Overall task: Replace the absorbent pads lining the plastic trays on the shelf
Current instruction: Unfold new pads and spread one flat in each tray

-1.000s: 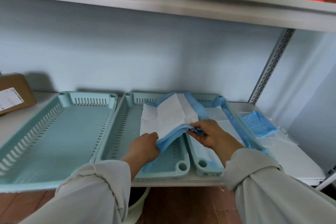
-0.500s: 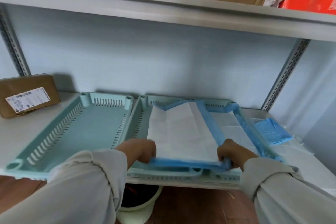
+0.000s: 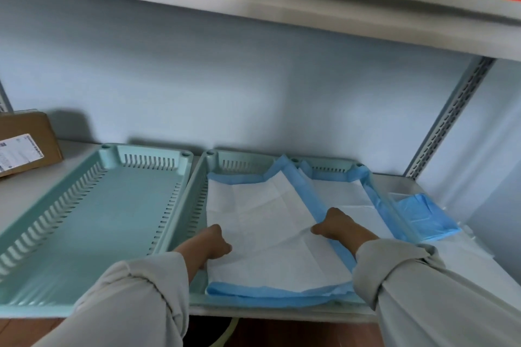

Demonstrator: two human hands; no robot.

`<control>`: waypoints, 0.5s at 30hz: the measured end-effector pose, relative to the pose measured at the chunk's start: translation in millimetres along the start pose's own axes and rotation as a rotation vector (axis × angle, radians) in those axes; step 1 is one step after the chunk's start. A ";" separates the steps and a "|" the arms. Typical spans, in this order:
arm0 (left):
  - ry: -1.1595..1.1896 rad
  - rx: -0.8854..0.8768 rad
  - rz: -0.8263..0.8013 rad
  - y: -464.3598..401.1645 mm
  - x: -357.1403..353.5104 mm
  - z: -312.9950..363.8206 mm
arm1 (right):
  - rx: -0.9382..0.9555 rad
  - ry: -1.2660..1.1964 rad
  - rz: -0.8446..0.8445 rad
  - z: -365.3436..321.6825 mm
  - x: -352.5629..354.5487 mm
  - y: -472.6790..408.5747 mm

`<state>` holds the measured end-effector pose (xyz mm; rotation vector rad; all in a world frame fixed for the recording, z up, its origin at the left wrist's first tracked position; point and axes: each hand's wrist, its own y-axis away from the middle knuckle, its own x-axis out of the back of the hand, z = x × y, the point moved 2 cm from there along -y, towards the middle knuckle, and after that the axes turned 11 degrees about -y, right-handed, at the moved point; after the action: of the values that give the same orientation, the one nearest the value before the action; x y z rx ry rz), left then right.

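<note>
Pale-green plastic, the left tray sits bare on the shelf, no pad in it yet. Next, the middle tray holds a white pad with blue backing, spread but rumpled, its right edge riding over the rim. The left hand and right hand press down on it (fingers curled, though whether either grip pinches the sheet cannot be told). Beyond, the right tray looks lined. A folded blue pad lies at the far right. Judged so: one done, one being seated, one left.
</note>
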<state>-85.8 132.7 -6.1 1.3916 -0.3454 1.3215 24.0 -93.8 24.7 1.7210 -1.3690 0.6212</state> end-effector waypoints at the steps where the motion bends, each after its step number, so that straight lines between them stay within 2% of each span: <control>1: 0.041 0.015 -0.007 -9.4 -2.8 -1.4 | 0.000 -0.042 0.012 0.5 -2.4 -8.0; 5: 0.143 0.130 0.059 -38.2 -13.4 -10.4 | -0.018 -0.161 0.119 7.9 -5.9 -24.1; 8: 0.450 0.168 0.131 -51.7 -20.6 -17.0 | 0.001 -0.189 0.169 8.8 -6.7 -30.3; 12: 0.705 0.127 0.310 -59.1 -26.5 -19.5 | 0.048 -0.099 0.238 2.2 -8.5 -34.0; 15: 0.829 0.198 0.210 -56.7 -30.4 -18.1 | 0.073 -0.023 0.275 1.1 -11.0 -33.2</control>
<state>-59.3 152.4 -64.2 0.8600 0.2122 2.0147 52.4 -86.7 5.5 1.6129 -1.6330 0.8136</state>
